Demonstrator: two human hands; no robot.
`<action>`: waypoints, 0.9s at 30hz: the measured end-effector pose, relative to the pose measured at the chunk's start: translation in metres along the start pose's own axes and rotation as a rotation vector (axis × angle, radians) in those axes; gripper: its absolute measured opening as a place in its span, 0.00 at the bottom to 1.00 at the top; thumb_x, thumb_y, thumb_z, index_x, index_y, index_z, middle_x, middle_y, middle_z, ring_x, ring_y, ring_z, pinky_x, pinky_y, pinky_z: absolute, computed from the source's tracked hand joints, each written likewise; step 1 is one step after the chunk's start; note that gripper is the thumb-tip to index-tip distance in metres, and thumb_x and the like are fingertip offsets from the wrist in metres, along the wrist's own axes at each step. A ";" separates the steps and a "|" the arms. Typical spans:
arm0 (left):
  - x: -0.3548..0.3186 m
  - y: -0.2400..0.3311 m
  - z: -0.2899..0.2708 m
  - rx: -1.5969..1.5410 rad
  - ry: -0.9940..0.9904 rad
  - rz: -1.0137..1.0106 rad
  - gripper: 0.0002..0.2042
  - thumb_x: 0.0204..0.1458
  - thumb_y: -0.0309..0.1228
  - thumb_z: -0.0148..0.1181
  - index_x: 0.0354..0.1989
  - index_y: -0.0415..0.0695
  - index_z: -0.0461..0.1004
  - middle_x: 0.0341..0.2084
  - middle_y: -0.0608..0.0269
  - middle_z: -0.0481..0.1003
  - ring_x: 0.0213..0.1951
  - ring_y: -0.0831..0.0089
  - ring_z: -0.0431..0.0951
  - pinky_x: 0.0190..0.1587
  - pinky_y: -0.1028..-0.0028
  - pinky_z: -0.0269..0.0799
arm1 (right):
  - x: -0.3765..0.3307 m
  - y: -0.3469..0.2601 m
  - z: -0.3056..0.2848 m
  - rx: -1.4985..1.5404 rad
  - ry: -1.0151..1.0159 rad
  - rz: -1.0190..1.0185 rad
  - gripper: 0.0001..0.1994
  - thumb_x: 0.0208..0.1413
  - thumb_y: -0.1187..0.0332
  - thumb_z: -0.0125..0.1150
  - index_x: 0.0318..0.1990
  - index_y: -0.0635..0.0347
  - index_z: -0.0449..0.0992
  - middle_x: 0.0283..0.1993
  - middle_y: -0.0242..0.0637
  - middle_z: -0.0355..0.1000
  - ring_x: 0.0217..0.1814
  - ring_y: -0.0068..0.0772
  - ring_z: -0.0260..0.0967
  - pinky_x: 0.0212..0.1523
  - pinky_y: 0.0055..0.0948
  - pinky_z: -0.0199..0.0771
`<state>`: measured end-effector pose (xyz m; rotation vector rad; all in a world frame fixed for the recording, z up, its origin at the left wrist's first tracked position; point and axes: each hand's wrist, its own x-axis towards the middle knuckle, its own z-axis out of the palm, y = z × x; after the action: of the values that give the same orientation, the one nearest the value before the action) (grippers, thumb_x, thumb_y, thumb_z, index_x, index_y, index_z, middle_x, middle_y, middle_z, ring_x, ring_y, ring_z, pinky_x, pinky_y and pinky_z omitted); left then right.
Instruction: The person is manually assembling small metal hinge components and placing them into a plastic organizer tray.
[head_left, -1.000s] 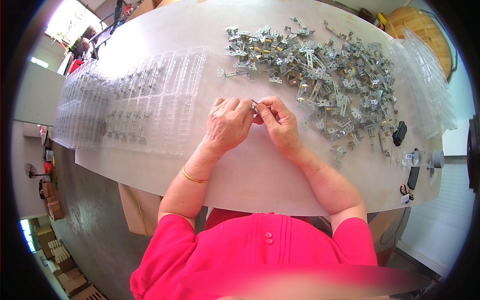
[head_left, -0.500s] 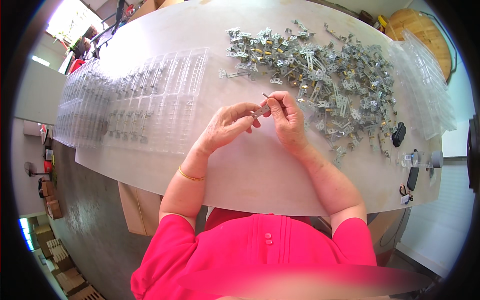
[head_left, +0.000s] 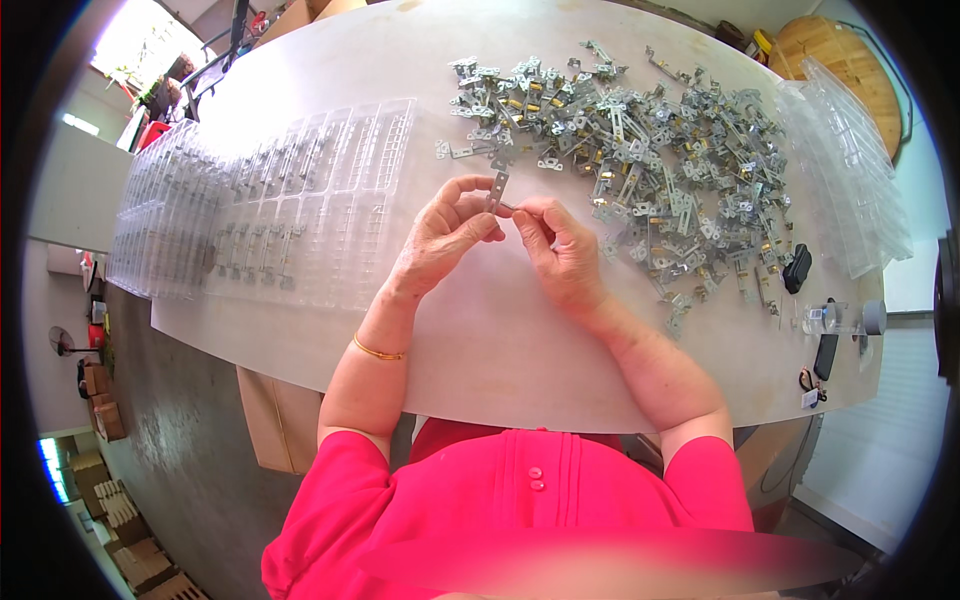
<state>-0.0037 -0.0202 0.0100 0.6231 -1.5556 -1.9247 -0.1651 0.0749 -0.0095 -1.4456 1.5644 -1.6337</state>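
Between my two hands, above the middle of the table, is a small metal bracket (head_left: 498, 188) with holes along its flat strip. My left hand (head_left: 450, 232) pinches it, the strip standing up past the fingertips. The fingers of my right hand (head_left: 560, 252) are closed on a thin end that sticks out sideways from the bracket; its exact shape is too small to tell. To the right and beyond lies a big loose heap of similar metal brackets (head_left: 640, 150), some with brass-coloured parts. At the left, a clear plastic tray (head_left: 355, 200) holds rows of these brackets in its compartments.
Stacked clear trays (head_left: 150, 215) with brackets stand at the table's left edge. More clear plastic trays (head_left: 850, 170) lie at the right. Near the right edge are a black case (head_left: 797, 269), a black phone-like object (head_left: 826, 357) and a clear container (head_left: 825, 319) on the pale table (head_left: 500, 370).
The bracket has turned from slanting to nearly upright and moved slightly left. My left hand now holds its strip, while my right hand has shifted its grip to the thin end.
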 end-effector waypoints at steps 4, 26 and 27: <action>0.000 0.000 0.000 0.009 0.006 0.015 0.21 0.59 0.22 0.59 0.61 0.40 0.63 0.45 0.59 0.77 0.43 0.76 0.75 0.50 0.72 0.74 | 0.000 -0.002 0.001 -0.095 0.002 -0.027 0.03 0.61 0.74 0.62 0.41 0.60 0.75 0.33 0.38 0.76 0.28 0.31 0.73 0.30 0.29 0.72; 0.003 -0.014 -0.002 0.080 0.025 0.052 0.22 0.57 0.17 0.60 0.59 0.42 0.65 0.43 0.68 0.72 0.45 0.83 0.72 0.51 0.79 0.72 | 0.002 0.001 0.002 -0.251 -0.060 -0.164 0.02 0.59 0.75 0.60 0.38 0.59 0.75 0.32 0.45 0.76 0.33 0.52 0.75 0.32 0.41 0.73; 0.005 -0.014 0.001 0.129 0.012 0.054 0.21 0.57 0.16 0.59 0.59 0.41 0.66 0.42 0.68 0.72 0.44 0.83 0.72 0.51 0.79 0.71 | 0.002 -0.001 0.000 -0.240 -0.070 -0.174 0.02 0.59 0.75 0.60 0.38 0.59 0.75 0.32 0.45 0.76 0.33 0.52 0.75 0.32 0.41 0.73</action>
<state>-0.0098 -0.0210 -0.0034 0.6389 -1.6823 -1.7882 -0.1658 0.0739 -0.0080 -1.7883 1.6815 -1.5093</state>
